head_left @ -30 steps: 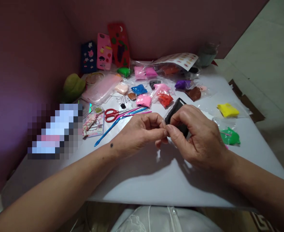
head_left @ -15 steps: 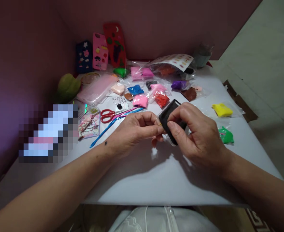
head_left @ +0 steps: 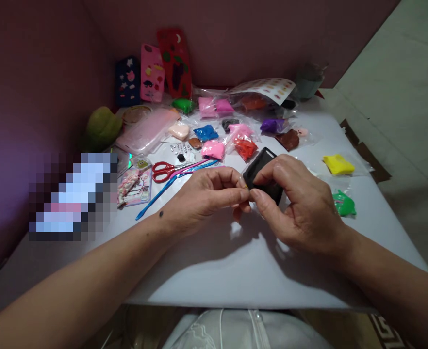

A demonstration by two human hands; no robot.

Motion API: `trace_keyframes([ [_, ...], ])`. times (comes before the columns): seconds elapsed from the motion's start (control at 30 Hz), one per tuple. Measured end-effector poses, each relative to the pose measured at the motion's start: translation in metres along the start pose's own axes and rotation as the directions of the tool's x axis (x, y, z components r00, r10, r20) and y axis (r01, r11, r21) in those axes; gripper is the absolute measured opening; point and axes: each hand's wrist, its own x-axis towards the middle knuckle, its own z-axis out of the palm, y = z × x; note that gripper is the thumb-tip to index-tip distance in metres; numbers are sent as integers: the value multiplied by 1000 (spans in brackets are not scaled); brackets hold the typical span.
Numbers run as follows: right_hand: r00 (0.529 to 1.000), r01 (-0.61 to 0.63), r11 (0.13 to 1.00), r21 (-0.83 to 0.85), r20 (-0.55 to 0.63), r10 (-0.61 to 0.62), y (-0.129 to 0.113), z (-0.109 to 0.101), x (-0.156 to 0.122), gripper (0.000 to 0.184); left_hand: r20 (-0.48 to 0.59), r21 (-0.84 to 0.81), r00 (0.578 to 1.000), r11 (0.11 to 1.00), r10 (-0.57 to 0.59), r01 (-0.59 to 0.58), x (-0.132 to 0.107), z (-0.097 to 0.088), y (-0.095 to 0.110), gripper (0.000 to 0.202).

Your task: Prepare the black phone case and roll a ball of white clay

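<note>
While a black phone case [head_left: 261, 167] is held just above the white surface [head_left: 217, 271], both hands are brought together at its near corner. The right hand [head_left: 301, 208] is closed around the case: its grip is wrapped tight, with the thumb on the near edge and the fingers curled over the top, so that the case is tilted and its far end is pointed away from the body. The left hand [head_left: 206, 194] is curled into a loose fist, and its grip is pinched shut, thumb tip against forefinger tip, right at the corner of the case, where the right thumb is met. Whether something tiny is caught in that pinch cannot be told; it is too small to be made out.

Beyond the hands, red scissors [head_left: 165, 170] and a long blue tool [head_left: 156, 198] are laid side by side on the surface. Small bags of coloured clay are scattered further back, among them red clay [head_left: 245, 147], pink clay [head_left: 214, 149] and blue clay [head_left: 205, 132]. Yellow clay [head_left: 338, 165] and green clay [head_left: 344, 203] are seen to the right of the right hand. Three decorated cases are leaned against the back wall, one of them pink [head_left: 151, 80].
</note>
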Motion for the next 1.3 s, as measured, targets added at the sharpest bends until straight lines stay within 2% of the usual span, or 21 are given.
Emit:
trace_keyframes([
  [0.13, 1000, 16, 1000, -15, 0, -16, 0, 1, 0, 6, -4, -3, 1000, 1000, -3, 3, 0, 1, 0, 14],
  [0.3, 999, -30, 999, 12, 14, 30, -1, -2, 0, 4, -66, -33, 998, 999, -19, 17, 0, 2, 3, 9],
  [0.43, 989, -110, 987, 121, -83, 120, 3, -11, 2, 3, -161, -111, 987, 994, -6, -12, 3, 2, 6, 8],
  [0.57, 924, -205, 957, 205, -281, 259, 23, -13, 4, 10, -195, -155, 981, 987, 14, -45, 7, -3, 8, 8],
  [0.67, 841, -360, 880, 310, -300, 450, 42, -10, 6, 21, -172, -144, 984, 988, 34, -59, 6, -9, 16, 6],
  [0.73, 804, -432, 808, 400, -236, 547, 49, -9, 7, 24, -155, -122, 987, 990, 46, -65, 3, -14, 25, 4],
  [0.8, 822, -454, 771, 447, -124, 556, 50, -12, 9, 24, -138, -97, 989, 993, 52, -66, 1, -19, 32, 3],
  [0.9, 900, -416, 821, 392, 50, 432, 40, -21, 11, 24, -82, -84, 997, 996, 9, -16, 0, -26, 37, 6],
  [0.97, 923, -385, 852, 354, 164, 349, 32, -26, 11, 27, -44, -99, 998, 994, -40, 35, -1, -27, 36, 9],
  [1.0, 919, -388, 847, 363, 223, 325, 29, -28, 11, 29, -18, -113, 997, 991, -74, 71, -1, -26, 34, 10],
  [1.07, 882, -445, 777, 445, 370, 292, 26, -29, 11, 35, 37, -141, 990, 980, -138, 142, -1, -22, 29, 12],
  [1.1, 847, -492, 715, 497, 464, 261, 26, -29, 12, 37, 64, -155, 983, 972, -170, 178, -1, -20, 28, 13],
  [1.2, 695, -664, 485, 569, 709, 120, 28, -26, 12, 38, 102, -176, 968, 954, -228, 243, -1, -17, 25, 14],
  [1.23, 652, -714, 416, 563, 752, 100, 29, -25, 12, 36, 99, -179, 966, 951, -239, 253, -1, -17, 25, 14],
  [1.3, 606, -778, 295, 555, 787, 116, 30, -22, 11, 30, 93, -173, 962, 947, -258, 271, 0, -19, 25, 13],
])
